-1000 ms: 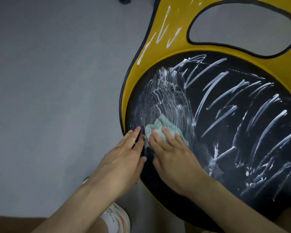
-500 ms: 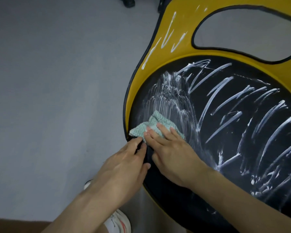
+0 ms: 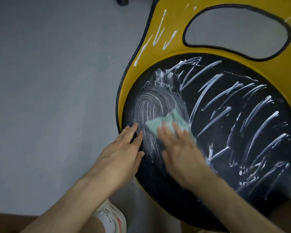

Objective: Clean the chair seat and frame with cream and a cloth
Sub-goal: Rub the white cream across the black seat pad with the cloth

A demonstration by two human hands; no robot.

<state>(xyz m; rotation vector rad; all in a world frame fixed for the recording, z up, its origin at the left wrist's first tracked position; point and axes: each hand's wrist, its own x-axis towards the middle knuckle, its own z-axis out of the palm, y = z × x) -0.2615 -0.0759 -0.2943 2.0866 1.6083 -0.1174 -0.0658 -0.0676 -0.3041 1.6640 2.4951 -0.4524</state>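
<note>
A plain grey floor (image 3: 49,81) fills the left half of the view, open and bare beside the chair. The chair takes up the right half, seen from above. Its yellow frame (image 3: 158,47) has a thin black border and curves round the seat's left and upper sides. An oval opening (image 3: 237,29) with a black rim is cut through the frame near the top, and grey floor shows through it.

Inside the frame sits the round black seat (image 3: 242,148). Its right part runs out of view, and its near edge curves toward the person. Long white lines of cream (image 3: 207,91) slant across the middle and right of the seat, unspread. A few shorter lines lie on the yellow frame at the upper left. On the left of the seat the cream is rubbed into a pale round swirl (image 3: 151,105) that reaches almost to the seat's left edge.

The left hand (image 3: 123,153) lies flat, fingers straight, across the seat's left edge where seat meets frame, gripping nothing. Just beside it, the right hand (image 3: 180,148) is blurred; its fingers look straight and press down on a pale green cloth (image 3: 160,124). The cloth lies on the seat at the swirl's lower right, sticking out beyond the fingertips, between swirl and unspread lines.

A white shoe (image 3: 111,217) rests on the floor beneath the left forearm, near the seat's near edge.
</note>
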